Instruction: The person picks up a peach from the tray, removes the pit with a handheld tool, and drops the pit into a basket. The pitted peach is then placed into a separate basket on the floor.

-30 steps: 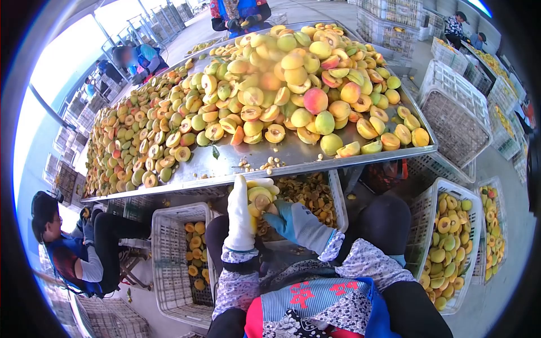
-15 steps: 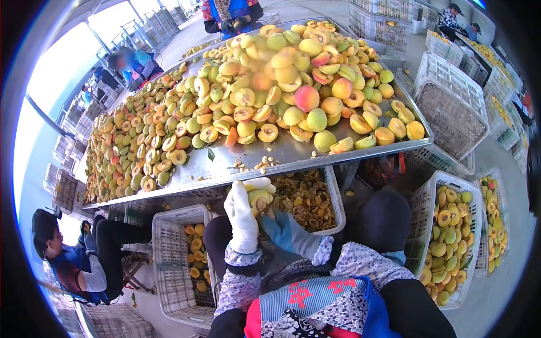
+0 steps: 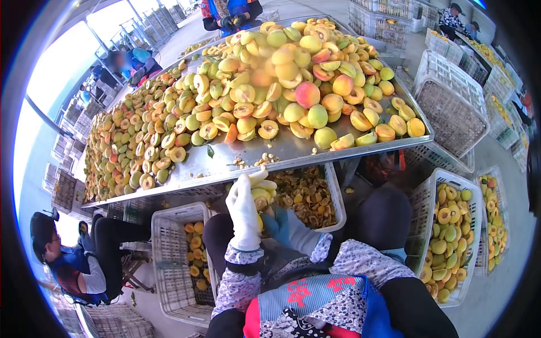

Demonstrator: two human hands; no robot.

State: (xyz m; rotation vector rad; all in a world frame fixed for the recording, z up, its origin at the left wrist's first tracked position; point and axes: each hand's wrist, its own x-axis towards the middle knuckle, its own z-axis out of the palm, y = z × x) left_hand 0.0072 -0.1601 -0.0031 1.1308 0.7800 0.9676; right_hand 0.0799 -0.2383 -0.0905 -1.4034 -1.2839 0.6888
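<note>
My left hand, in a white glove with a yellowish fingertip area, is closed around a cut peach below the table's front edge. My right hand, in a blue-grey glove, is at the lower right side of that fruit, its fingers bent; what they grip is hidden. Just beyond both hands is a white crate of brownish fruit scraps. Above them, halved peaches are heaped on the metal table, with several small pits near its edge.
A crate with orange halves stands at left, another crate of halves at right. Stacked crates are beside the table. A seated person is at lower left; another person is across the table.
Both hands have shifted slightly, and the fingers of my left hand are raised a little higher. The fruit between them has turned slightly. The seated person's hands have moved.
</note>
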